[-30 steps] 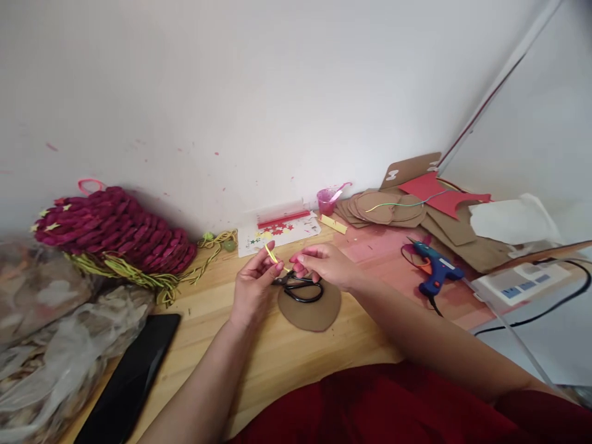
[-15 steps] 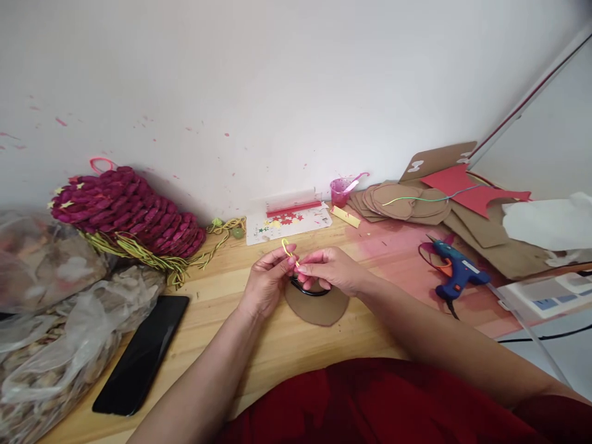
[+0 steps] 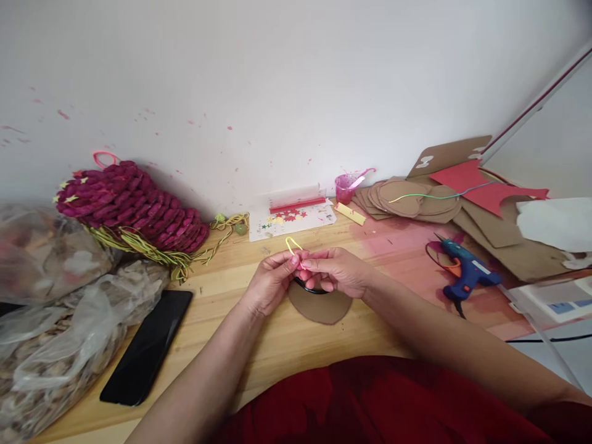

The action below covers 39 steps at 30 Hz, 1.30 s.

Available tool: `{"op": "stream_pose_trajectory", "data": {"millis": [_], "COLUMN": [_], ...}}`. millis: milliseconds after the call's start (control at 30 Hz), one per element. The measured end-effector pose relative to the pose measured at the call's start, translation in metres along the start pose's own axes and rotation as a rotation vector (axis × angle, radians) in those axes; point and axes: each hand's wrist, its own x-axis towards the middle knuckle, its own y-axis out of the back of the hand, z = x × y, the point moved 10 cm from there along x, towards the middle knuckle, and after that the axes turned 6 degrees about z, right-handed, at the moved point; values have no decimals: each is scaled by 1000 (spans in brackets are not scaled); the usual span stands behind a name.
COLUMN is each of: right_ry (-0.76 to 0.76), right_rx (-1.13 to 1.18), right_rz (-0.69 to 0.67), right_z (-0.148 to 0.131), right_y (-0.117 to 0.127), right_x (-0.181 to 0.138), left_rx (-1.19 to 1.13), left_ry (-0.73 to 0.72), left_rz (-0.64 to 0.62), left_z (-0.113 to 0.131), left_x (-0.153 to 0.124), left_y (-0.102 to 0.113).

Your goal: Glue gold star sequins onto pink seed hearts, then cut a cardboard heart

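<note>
A yellow cord [image 3: 290, 241] stands up in a narrow loop above my fingertips. My left hand [image 3: 272, 279] pinches it between thumb and fingers. My right hand [image 3: 340, 271] is closed on the cord's lower end, its fingertips touching those of the left. Below both hands, a rounded piece of cardboard [image 3: 321, 308] with a pointed front edge lies on the wooden table. On it rests a black, curved-edged object [image 3: 308, 287], mostly hidden by my fingers.
Left are a magenta layered cone [image 3: 134, 209], plastic bags [image 3: 69, 345] and a black phone [image 3: 147, 348]. Behind lie paper stars [image 3: 293, 214] on a white card, and a pink cup [image 3: 346, 188]. Stacked cardboard shapes [image 3: 402, 197] and a blue glue gun [image 3: 467, 268] are right.
The yellow loop has opened into a taller, narrower shape above the fingers. My hands have drawn closer together, and the camera view has shifted slightly.
</note>
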Motion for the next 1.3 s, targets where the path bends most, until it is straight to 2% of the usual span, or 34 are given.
{"op": "stream_pose_trajectory", "data": {"millis": [333,600,733,967,1100,1300], "right_ry": [23,186,243,284,236,79], "right_rx": [-47,-267,-411,-578,-565,-447], "right_rz": [-32,189,225,252,190,39], "right_z": [-4,-15,-17,-20,-17,-7], "right_y": [-5,16,18,15,9,3], "right_x": [-3,-3,-5,-11,-10,-8], "left_rx": [61,158,222,284,320,380], "left_ry": [17,-27,-38,-79,-151,-150], "left_rz": [-34,101,125,45,-13,-25], "left_z": [0,3,4,6,13,16], "left_x": [-2,5,5,3,2,2], "left_y": [-1,13,15,5,-1,2]}}
